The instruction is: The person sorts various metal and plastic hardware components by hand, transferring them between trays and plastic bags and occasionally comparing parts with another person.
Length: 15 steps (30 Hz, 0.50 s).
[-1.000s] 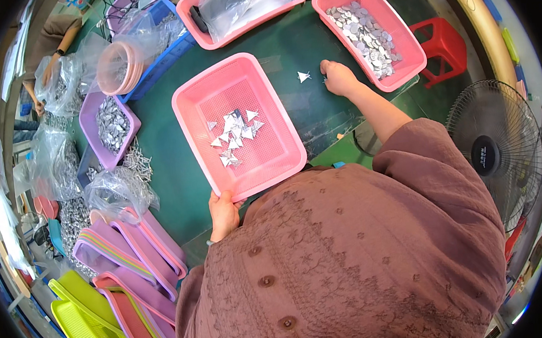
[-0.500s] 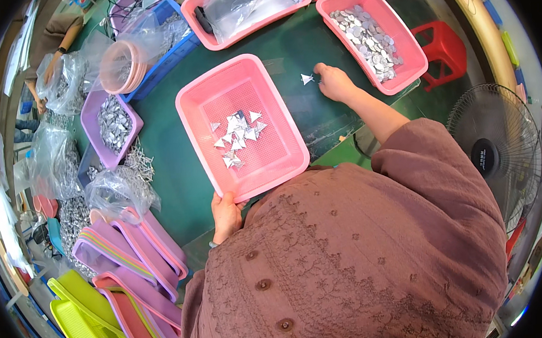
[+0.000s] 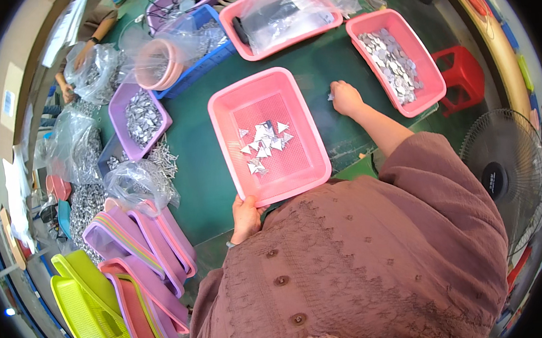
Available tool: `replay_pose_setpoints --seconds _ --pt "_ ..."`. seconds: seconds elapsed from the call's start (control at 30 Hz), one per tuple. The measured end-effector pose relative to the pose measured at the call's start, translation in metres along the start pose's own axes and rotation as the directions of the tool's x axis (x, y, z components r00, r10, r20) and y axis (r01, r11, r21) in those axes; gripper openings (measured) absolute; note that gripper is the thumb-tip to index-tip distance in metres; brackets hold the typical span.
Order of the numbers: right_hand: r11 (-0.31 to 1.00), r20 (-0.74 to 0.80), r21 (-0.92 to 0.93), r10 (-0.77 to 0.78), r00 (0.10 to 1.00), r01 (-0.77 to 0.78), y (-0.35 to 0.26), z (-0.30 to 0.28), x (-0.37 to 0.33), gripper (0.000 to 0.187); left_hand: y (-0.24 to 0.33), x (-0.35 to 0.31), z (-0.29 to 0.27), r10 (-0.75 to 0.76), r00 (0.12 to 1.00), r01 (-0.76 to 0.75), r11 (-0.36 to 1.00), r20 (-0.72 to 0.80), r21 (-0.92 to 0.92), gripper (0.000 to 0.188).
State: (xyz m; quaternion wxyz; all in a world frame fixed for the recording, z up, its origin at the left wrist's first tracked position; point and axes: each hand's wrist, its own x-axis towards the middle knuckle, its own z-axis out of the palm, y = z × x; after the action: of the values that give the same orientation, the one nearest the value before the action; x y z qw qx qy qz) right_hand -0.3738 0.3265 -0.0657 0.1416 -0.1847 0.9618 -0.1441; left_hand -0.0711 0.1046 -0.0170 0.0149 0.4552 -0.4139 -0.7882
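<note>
A pink plastic basket point(image 3: 318, 166) with a mesh bottom stands tilted in front of me at the table's near edge. My left hand point(image 3: 247, 218) is closed on its near left corner. Inside lies a loose heap of small silvery triangular pieces point(image 3: 266, 138). To the basket's right, my right hand point(image 3: 346, 98) is low over the green table, fingers pinched together. A small triangular metal piece point(image 3: 330, 96) shows at the fingertips, mostly covered by them.
Right of my right hand, a pink basket point(image 3: 432, 88) holds round metal discs. A pink tray point(image 3: 266, 51) with plastic bags, a blue crate point(image 3: 183, 81) and a purple basket point(image 3: 161, 123) of metal parts stand beyond. Stacked baskets point(image 3: 135, 244) fill the near left. A co-worker's hands point(image 3: 67, 92) are far left.
The whole view has shifted, so everything sits farther right and lower. My right fingers have closed over the triangular piece that lay on the table. My left hand keeps its hold.
</note>
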Motion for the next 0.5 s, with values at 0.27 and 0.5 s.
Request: replay_pose_setpoints --seconds 0.27,0.5 --pt "0.991 -0.055 0.12 -0.053 0.997 0.06 0.001 0.003 0.001 0.018 0.006 -0.006 0.005 -0.014 1.0 0.013 0.999 -0.015 -0.049 0.03" --pt "0.956 0.109 0.279 -0.123 0.986 0.088 -0.026 -0.05 -0.002 0.014 0.015 -0.009 0.003 -0.005 1.0 0.005 0.999 -0.01 -0.049 0.026"
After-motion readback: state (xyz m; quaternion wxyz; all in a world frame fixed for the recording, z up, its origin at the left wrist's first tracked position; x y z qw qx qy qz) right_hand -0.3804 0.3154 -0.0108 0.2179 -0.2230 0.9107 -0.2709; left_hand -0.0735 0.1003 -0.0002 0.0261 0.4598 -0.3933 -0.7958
